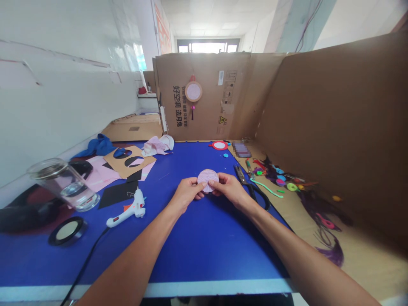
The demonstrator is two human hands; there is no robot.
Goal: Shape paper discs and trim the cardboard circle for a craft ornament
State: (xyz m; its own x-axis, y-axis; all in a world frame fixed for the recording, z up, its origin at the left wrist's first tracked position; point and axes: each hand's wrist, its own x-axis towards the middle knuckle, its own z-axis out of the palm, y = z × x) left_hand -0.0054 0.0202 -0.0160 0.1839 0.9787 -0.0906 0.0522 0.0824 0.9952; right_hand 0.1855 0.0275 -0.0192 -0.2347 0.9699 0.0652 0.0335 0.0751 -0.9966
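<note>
Both my hands hold a round disc (208, 178) covered in pale pink-purple patterned fabric, above the blue table. My left hand (189, 190) grips its left edge, thumb on the front and fingers behind. On the right edge, my right hand (230, 188) pinches it the same way, its thumb pressed on the fabric near the middle. The disc's back is hidden. Just right of my right hand lie scissors (257, 193) with black handles. A white hot glue gun (129, 211) rests to the left, its cord running to the front edge.
A glass jar of water (75, 191), a roll of tape (67, 231), black sheets (116, 194) and a cut-out brown card (127, 162) occupy the left. Cardboard walls (239, 110) rise behind and right; a round pendant (193, 91) hangs there. Tassels (333, 250) and beads lie right.
</note>
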